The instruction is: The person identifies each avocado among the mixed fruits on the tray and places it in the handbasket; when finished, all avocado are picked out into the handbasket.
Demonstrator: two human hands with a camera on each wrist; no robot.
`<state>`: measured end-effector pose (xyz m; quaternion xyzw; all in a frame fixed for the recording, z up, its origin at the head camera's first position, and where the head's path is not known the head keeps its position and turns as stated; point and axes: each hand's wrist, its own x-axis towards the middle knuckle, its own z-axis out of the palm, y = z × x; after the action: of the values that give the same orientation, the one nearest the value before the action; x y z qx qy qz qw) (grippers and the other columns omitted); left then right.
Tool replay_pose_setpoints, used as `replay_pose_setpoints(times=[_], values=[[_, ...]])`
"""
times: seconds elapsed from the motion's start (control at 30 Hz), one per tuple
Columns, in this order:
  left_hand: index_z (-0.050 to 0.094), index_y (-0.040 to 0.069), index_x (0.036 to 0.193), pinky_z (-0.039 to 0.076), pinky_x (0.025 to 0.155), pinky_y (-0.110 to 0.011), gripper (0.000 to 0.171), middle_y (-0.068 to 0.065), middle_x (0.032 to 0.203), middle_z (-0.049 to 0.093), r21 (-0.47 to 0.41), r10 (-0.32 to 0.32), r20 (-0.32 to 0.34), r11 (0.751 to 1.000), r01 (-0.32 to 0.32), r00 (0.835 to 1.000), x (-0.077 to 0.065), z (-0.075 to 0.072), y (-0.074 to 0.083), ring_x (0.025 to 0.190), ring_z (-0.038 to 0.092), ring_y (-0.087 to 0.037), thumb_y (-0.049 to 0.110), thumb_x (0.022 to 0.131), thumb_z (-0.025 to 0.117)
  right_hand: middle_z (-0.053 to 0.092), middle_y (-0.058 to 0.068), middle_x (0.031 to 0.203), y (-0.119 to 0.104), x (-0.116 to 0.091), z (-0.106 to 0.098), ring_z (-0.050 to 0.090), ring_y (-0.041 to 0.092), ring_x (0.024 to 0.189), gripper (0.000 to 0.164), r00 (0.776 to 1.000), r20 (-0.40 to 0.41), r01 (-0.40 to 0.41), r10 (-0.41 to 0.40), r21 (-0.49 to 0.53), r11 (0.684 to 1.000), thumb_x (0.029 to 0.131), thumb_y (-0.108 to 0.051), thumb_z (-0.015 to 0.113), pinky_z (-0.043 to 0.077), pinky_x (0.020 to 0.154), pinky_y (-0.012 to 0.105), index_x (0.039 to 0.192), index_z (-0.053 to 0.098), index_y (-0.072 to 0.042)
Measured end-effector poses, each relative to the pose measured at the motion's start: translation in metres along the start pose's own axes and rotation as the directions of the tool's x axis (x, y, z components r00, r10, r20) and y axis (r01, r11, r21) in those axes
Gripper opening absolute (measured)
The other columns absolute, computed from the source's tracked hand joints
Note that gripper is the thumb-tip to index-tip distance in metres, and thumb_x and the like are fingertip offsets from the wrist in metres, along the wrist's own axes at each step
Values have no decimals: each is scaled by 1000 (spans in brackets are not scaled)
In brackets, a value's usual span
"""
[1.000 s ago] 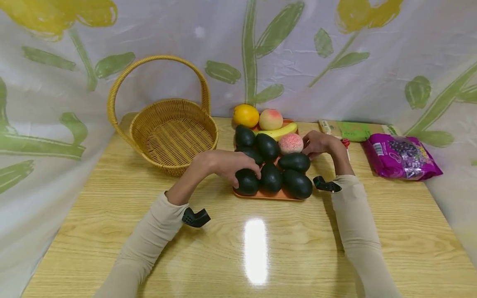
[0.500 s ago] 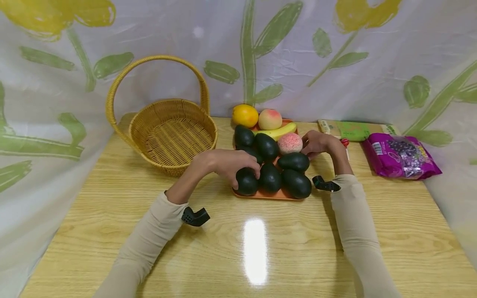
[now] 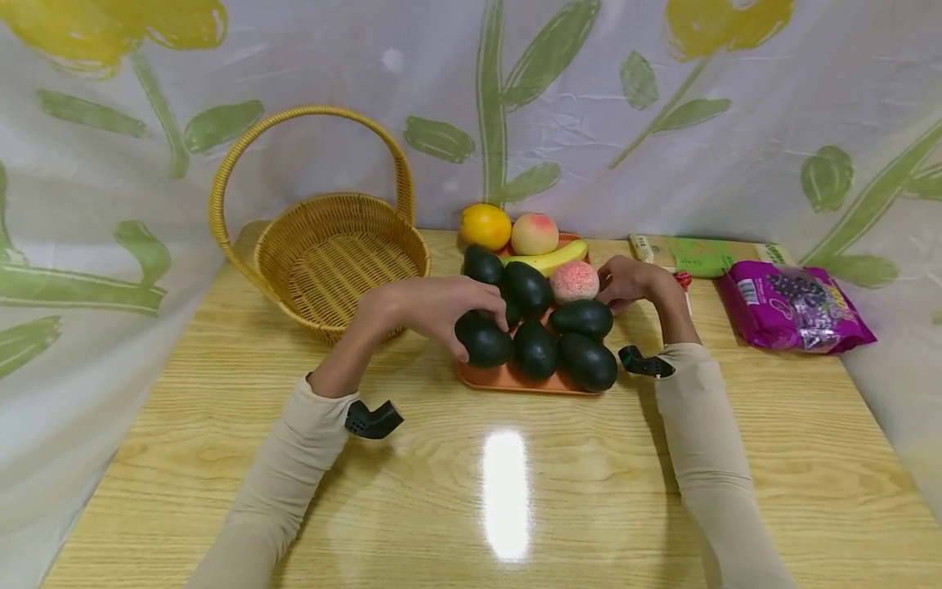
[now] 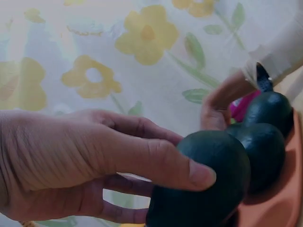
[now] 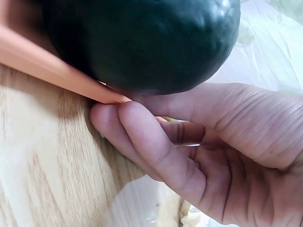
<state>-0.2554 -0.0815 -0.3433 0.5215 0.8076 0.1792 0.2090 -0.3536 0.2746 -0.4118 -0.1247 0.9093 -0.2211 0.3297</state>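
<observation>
In my left hand (image 3: 449,309) I grip a dark green avocado (image 3: 484,342), thumb on the near side, fingers round the far side. It hangs just above the front left corner of an orange tray (image 3: 489,378). My right hand (image 3: 629,280) pinches the tray's right rim, the thumb on the inside and fingertips (image 5: 137,116) against the outer wall, beneath another avocado (image 5: 151,42). On the tray lie several more avocados (image 3: 536,350), a speckled pink peach (image 3: 575,283), a paler peach (image 3: 535,235), a banana (image 3: 548,260) and a yellow-orange fruit (image 3: 486,227).
A wicker basket (image 3: 423,270) with a tall handle stands left of the tray. To the right lie a purple grape-printed bag (image 3: 798,307), a green and tan packet (image 3: 706,257) and a red lollipop (image 3: 684,281). A flower-printed curtain (image 3: 324,57) hangs behind the table (image 3: 625,491).
My left hand has lifted the front left avocado off the tray and shifted slightly up and left, baring the tray's corner. The right hand stays at the rim.
</observation>
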Motion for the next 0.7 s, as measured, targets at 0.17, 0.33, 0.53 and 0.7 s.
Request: replay_pose_setpoints(times=[0.17, 0.33, 0.53, 0.7], values=[[67, 14, 125, 52, 107, -44, 48, -6, 130, 62, -23, -23, -131, 1000, 20, 991, -13, -10, -1, 117, 58, -23, 21, 82, 87, 64, 17, 112, 0, 1, 1, 61, 15, 82, 39, 1000, -13, -3, 3, -1, 1000, 92, -14, 71, 56, 70, 23, 123, 65, 8], [67, 12, 127, 55, 92, -41, 52, -6, 126, 62, -9, -19, -316, 1000, 17, 949, -30, -20, -5, 104, 58, -21, 24, 82, 89, 65, 16, 113, 0, -4, -1, 61, 16, 85, 40, 1000, -17, 11, -11, -15, 1000, 90, -16, 73, 55, 72, 24, 122, 66, 7], [67, 10, 129, 55, 86, -39, 54, -7, 122, 63, -46, -152, -448, 988, 147, 881, -57, -31, -17, 99, 58, -22, 24, 82, 89, 66, 19, 116, 0, -5, -2, 62, 16, 86, 41, 1000, -7, 9, -10, -20, 1000, 91, -16, 74, 56, 73, 24, 123, 66, 7], [67, 10, 128, 53, 88, -41, 55, -8, 120, 63, -85, -266, -543, 961, 263, 796, -80, -36, -33, 103, 59, -23, 22, 80, 91, 65, 20, 118, -1, -4, -1, 63, 16, 86, 43, 1000, -6, 15, -15, -3, 1000, 91, -15, 74, 57, 72, 24, 126, 65, 8]])
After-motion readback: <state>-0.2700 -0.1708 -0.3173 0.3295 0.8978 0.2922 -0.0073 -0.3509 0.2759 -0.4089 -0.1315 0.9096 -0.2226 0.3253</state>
